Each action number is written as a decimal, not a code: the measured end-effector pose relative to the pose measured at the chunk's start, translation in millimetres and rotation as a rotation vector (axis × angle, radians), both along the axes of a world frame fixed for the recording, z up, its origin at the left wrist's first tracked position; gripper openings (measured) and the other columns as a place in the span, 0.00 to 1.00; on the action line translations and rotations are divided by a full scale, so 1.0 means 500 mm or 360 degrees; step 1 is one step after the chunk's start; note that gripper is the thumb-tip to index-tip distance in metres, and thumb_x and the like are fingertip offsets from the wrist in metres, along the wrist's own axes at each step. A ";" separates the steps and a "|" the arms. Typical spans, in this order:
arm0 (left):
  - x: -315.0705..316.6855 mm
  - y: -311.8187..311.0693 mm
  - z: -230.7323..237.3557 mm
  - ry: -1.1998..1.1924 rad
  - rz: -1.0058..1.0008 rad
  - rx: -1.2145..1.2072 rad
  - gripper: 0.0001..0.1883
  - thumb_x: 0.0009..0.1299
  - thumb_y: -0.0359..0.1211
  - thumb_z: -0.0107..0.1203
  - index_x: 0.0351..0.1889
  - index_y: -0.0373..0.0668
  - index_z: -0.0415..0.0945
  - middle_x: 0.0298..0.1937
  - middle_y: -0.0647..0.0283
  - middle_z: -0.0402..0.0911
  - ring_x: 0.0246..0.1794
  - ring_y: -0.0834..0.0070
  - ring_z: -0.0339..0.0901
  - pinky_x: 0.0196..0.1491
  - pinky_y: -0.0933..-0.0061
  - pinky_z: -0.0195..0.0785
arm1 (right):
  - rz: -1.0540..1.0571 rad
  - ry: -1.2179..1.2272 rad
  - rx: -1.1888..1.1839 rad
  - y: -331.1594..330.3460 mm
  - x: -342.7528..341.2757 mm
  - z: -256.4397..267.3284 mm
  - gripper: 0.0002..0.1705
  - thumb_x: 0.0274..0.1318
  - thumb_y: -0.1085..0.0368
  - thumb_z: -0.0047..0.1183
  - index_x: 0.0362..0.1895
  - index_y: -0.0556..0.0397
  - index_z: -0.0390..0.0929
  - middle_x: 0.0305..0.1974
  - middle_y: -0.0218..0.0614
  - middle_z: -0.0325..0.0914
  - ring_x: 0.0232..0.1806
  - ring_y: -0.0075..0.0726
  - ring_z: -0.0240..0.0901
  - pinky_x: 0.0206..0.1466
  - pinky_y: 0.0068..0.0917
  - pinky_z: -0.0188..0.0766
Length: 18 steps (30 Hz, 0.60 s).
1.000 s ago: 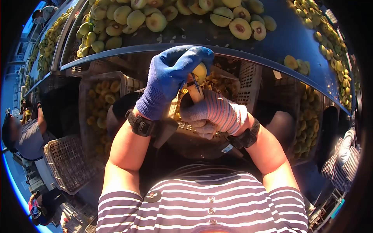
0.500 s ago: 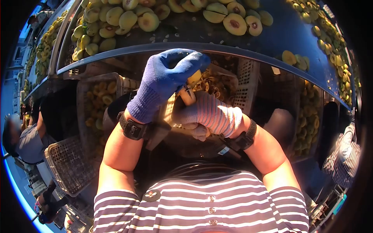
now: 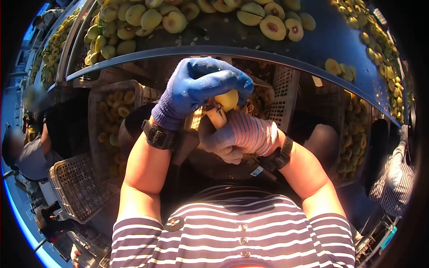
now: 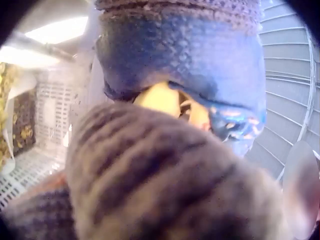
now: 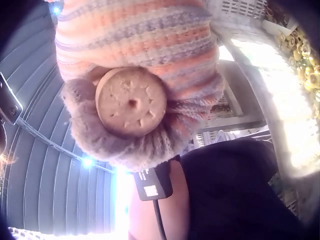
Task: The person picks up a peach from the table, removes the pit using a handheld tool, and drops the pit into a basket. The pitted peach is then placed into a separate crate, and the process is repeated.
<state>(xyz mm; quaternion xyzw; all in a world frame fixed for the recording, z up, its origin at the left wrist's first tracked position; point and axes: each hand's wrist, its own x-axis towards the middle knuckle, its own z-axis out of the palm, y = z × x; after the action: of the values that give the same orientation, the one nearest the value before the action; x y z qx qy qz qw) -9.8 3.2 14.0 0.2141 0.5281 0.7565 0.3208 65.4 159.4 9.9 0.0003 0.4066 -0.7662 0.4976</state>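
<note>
In the head view my left hand (image 3: pixel 201 87), in a blue-coated glove, curls its fingers round a yellow, peeled-looking fruit (image 3: pixel 228 100). My right hand (image 3: pixel 241 134), in a striped knit glove, grips the light wooden handle (image 3: pixel 217 118) of a small tool just below the fruit. Glove and fruit hide most of the tool's metal end. The left wrist view has the fruit (image 4: pixel 161 98) between the blue glove (image 4: pixel 185 55) and the blurred striped glove (image 4: pixel 160 170). From the right wrist, the round handle end (image 5: pixel 131 102) pokes out of the striped fist (image 5: pixel 140 45).
A metal table edge (image 3: pixel 210 50) runs beyond my hands, with halved green fruits (image 3: pixel 272 27) on the tabletop. Crates of yellow fruit stand below, one at left (image 3: pixel 92 120). An empty-looking crate (image 3: pixel 80 187) tilts at far left. Other people sit at both sides.
My left hand has shifted right since half a second ago, and more of the yellow fruit shows under its fingers. My right hand keeps its grip on the handle, which has moved slightly.
</note>
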 end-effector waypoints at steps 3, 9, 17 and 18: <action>0.004 -0.002 -0.014 -0.0047 0.0040 0.0193 0.17 0.75 0.38 0.52 0.44 0.30 0.83 0.41 0.53 0.86 0.39 0.65 0.85 0.46 0.67 0.78 | 0.0096 -0.0003 0.0053 0.006 -0.002 0.002 0.09 0.49 0.66 0.60 0.24 0.52 0.73 0.12 0.25 0.62 0.10 0.22 0.57 0.13 0.22 0.51; -0.003 -0.014 -0.074 0.0546 0.0638 0.0193 0.22 0.82 0.40 0.42 0.67 0.37 0.67 0.58 0.50 0.79 0.52 0.63 0.82 0.57 0.57 0.77 | 0.0161 0.0172 0.0336 0.080 0.002 0.011 0.09 0.46 0.65 0.62 0.29 0.55 0.78 0.14 0.29 0.67 0.14 0.24 0.62 0.19 0.25 0.54; 0.082 -0.208 0.040 0.0935 0.1082 -0.0691 0.20 0.76 0.29 0.54 0.64 0.33 0.71 0.54 0.52 0.83 0.52 0.68 0.82 0.57 0.67 0.76 | 0.0388 0.1662 0.1482 0.091 0.014 -0.079 0.20 0.51 0.54 0.67 0.39 0.57 0.81 0.25 0.40 0.79 0.25 0.38 0.77 0.35 0.33 0.73; 0.094 -0.259 0.057 0.0678 0.1173 -0.0615 0.19 0.76 0.30 0.53 0.63 0.33 0.73 0.53 0.53 0.84 0.51 0.70 0.82 0.56 0.68 0.76 | 0.0558 0.1183 0.1527 0.068 0.008 0.003 0.21 0.50 0.55 0.67 0.41 0.58 0.79 0.31 0.47 0.81 0.34 0.48 0.78 0.41 0.38 0.73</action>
<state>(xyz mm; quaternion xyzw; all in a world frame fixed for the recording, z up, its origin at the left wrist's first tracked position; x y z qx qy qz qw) 37.3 -126.3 42.5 0.0991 0.7543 0.6470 -0.0509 69.5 193.3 11.3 -0.1094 0.8447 -0.3545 0.3857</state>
